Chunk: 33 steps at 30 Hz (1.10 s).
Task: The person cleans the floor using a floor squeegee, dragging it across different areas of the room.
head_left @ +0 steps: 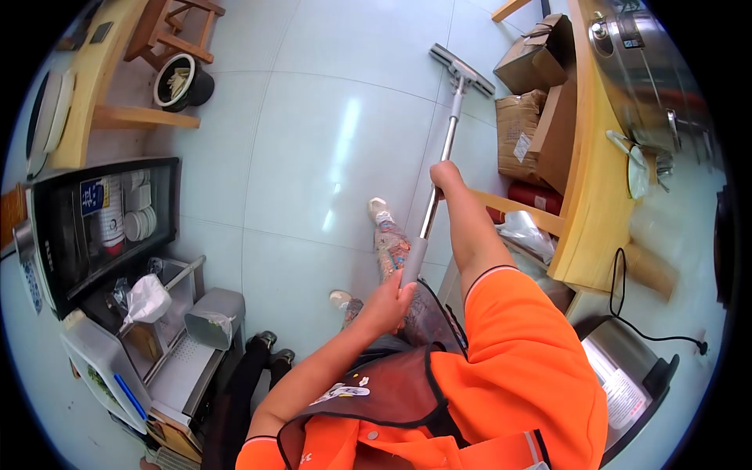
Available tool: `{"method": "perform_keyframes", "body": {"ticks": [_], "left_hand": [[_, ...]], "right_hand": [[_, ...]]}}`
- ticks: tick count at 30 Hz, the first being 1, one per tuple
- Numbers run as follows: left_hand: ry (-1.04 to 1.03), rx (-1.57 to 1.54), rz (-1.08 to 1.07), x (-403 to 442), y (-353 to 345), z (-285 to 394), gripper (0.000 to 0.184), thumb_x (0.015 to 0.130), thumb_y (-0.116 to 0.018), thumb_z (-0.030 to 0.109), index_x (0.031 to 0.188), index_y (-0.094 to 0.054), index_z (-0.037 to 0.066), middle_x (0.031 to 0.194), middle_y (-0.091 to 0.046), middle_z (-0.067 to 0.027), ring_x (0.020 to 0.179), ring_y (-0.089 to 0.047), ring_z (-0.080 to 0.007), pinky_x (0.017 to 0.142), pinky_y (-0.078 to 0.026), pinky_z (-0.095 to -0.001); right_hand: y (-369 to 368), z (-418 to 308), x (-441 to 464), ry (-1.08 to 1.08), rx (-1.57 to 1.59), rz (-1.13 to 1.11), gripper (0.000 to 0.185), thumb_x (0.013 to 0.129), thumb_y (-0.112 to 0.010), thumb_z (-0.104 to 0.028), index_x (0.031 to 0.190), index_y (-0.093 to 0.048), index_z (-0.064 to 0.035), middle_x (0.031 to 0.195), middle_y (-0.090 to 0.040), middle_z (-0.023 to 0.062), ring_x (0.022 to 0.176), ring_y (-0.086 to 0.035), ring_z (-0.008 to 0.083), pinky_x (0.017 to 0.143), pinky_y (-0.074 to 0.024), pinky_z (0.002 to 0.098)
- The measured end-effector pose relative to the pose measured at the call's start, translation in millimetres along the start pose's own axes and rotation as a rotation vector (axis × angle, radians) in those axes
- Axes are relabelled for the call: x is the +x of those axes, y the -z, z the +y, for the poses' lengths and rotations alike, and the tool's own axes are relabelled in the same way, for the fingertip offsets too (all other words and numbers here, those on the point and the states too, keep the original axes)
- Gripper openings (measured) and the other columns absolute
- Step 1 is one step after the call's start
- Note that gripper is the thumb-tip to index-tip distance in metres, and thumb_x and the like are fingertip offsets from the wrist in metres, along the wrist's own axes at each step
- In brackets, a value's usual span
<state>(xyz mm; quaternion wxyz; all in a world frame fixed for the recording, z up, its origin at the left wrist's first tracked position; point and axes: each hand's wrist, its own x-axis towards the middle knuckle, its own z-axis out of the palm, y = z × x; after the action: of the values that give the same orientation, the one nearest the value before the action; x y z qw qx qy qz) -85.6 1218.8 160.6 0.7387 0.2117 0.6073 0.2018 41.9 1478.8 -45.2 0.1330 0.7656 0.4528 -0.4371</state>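
Note:
A flat-headed mop (447, 141) stretches away from my body, its grey head (462, 69) lying on the pale tiled floor (313, 133). My left hand (389, 304) is wrapped round the grey grip at the near end of the handle. Farther along, my right hand (446, 177) is closed on the metal pole. Beyond the mop head's right end sit brown cardboard boxes (518, 129) under a wooden counter.
At left stand a glass-fronted cabinet (110, 227) with dishes, a grey bin (215, 319) and a black bucket (185, 82). A wooden stool (176, 35) is at the back. Another person's dark shoes (266, 339) show behind on the left. The wooden counter (591, 180) runs along the right.

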Motion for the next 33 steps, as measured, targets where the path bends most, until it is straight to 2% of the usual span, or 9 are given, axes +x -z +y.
{"method": "perform_keyframes", "body": {"ticks": [5,7,8,12,15,19,23,27,33], "left_hand": [[0.050,0.208,0.085,-91,28,-74,0.038,0.091,-0.047,0.028,0.126,-0.044,0.012,0.060,-0.051,-0.0055,0.044,-0.052,-0.0163,0.043,-0.043,-0.0327],[0.193,0.217,0.078,-153,52,-103,0.039,0.091,-0.048,0.029,0.127,-0.045,0.014,0.062,-0.053,-0.0066,0.046,-0.051,-0.0165,0.046,-0.043,-0.0332],[0.014,0.333,0.189,-185,58,-136,0.039,0.090,-0.049,0.029,0.125,-0.046,0.013,0.062,-0.053,-0.0071,0.047,-0.051,-0.0161,0.047,-0.042,-0.0334],[0.099,0.532,0.315,-311,55,-210,0.033,0.086,-0.053,0.028,0.115,-0.052,0.011,0.077,-0.061,-0.0196,0.074,-0.062,-0.0360,0.061,-0.046,-0.0395],[0.119,0.448,0.365,-340,47,-215,0.036,0.082,-0.057,0.028,0.114,-0.053,0.013,0.083,-0.062,-0.0207,0.081,-0.061,-0.0384,0.067,-0.047,-0.0393],[-0.068,0.431,0.308,-289,52,-195,0.038,0.082,-0.056,0.024,0.119,-0.049,0.018,0.087,-0.062,-0.0188,0.083,-0.062,-0.0380,0.071,-0.048,-0.0364],[0.131,0.686,0.234,-155,44,-158,0.030,0.089,-0.051,0.033,0.111,-0.050,0.013,0.075,-0.062,-0.0222,0.072,-0.059,-0.0437,0.060,-0.046,-0.0461],[-0.209,0.677,0.320,-44,24,-49,0.038,0.089,-0.051,0.036,0.107,-0.048,0.003,0.066,-0.059,-0.0217,0.062,-0.060,-0.0400,0.055,-0.045,-0.0471],[0.304,-0.640,-0.279,59,5,79,0.034,0.091,-0.048,0.038,0.108,-0.045,0.009,0.064,-0.049,-0.0024,0.045,-0.047,-0.0135,0.040,-0.039,-0.0274]], "right_hand": [[-108,89,-32,0.305,-0.214,-0.062,0.019,0.077,-0.051,-0.007,0.072,-0.061,0.0084,0.066,-0.062,0.0206,0.056,-0.064,0.0298,0.048,-0.0530,0.0403],[-159,107,-105,0.197,0.154,-0.008,0.021,0.077,-0.056,-0.012,0.075,-0.062,0.0074,0.071,-0.064,0.0180,0.060,-0.065,0.0272,0.052,-0.0530,0.0380],[-179,113,-147,0.125,0.328,-0.105,0.023,0.077,-0.056,-0.016,0.080,-0.060,0.0071,0.067,-0.062,0.0170,0.059,-0.064,0.0288,0.051,-0.0511,0.0391],[-250,146,-285,-0.354,0.953,-0.549,0.012,0.080,-0.046,-0.003,0.069,-0.048,-0.0002,0.057,-0.050,0.0127,0.047,-0.056,0.0262,0.043,-0.0523,0.0391],[-272,149,-313,-0.474,0.970,-0.520,0.011,0.080,-0.045,-0.001,0.069,-0.045,-0.0006,0.056,-0.044,0.0104,0.045,-0.049,0.0231,0.042,-0.0519,0.0403],[-254,132,-264,-0.334,0.867,-0.408,0.009,0.080,-0.045,-0.002,0.071,-0.046,0.0017,0.052,-0.047,0.0126,0.041,-0.051,0.0253,0.035,-0.0470,0.0397],[-146,70,-167,-0.129,0.763,-0.114,0.018,0.081,-0.047,-0.010,0.071,-0.048,0.0047,0.049,-0.053,0.0162,0.037,-0.054,0.0275,0.028,-0.0382,0.0398],[-60,28,-30,-0.047,0.954,-0.030,0.016,0.081,-0.048,-0.011,0.070,-0.047,0.0016,0.047,-0.048,0.0130,0.036,-0.052,0.0256,0.031,-0.0395,0.0390],[52,-13,59,-0.040,1.006,-0.085,0.016,0.082,-0.047,-0.012,0.073,-0.047,0.0006,0.051,-0.048,0.0099,0.037,-0.049,0.0225,0.032,-0.0396,0.0358]]}}
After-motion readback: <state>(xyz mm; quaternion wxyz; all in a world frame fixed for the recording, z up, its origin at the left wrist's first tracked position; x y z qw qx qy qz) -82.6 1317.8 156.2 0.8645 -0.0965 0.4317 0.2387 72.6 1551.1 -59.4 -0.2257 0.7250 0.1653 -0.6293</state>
